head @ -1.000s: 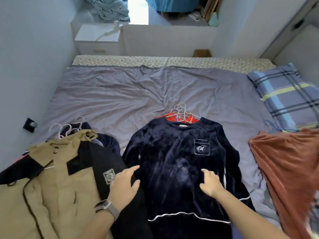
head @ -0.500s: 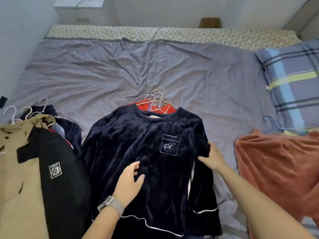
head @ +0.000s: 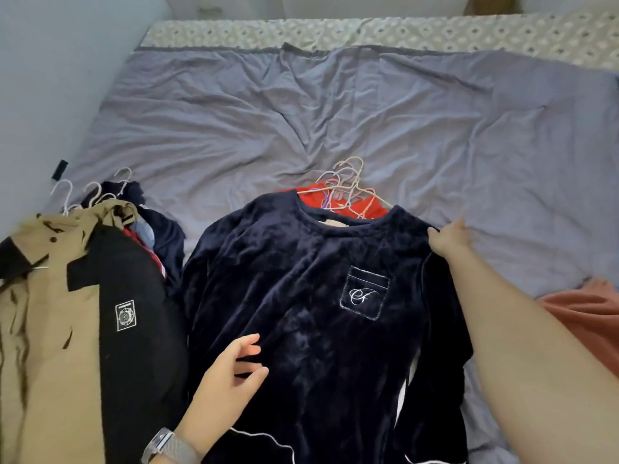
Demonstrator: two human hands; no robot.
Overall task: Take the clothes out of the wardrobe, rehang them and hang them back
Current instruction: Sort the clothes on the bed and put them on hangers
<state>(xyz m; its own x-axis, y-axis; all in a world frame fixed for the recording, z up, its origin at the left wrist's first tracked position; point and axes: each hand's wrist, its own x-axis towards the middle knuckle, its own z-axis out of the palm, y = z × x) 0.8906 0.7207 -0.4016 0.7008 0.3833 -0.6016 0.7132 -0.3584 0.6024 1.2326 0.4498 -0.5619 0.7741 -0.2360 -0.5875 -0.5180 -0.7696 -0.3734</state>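
Velvet top (head: 311,306): left hand (head: 227,380) rests open on front; right hand (head: 447,241) pinches shoulder; lift evenly off hangers (head: 345,185) beyond.

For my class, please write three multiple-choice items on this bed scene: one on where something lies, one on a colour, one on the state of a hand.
1. Where does the tan and black jacket lie relative to the navy velvet top?
A. On its left
B. On its right
C. Beyond it, near the wall

2. What colour is the garment showing under the hangers just above the navy top's collar?
A. Green
B. Red
C. White

3. What is the right hand doing?
A. Hanging idle above the sheet
B. Holding a hanger
C. Touching the navy top's shoulder

Answers:
1. A, the jacket fills the picture's left side, beside the top.
2. B, bright red cloth peeks out past the neckline.
3. C, its fingers sit at the shoulder edge; whether they pinch the cloth cannot be told.
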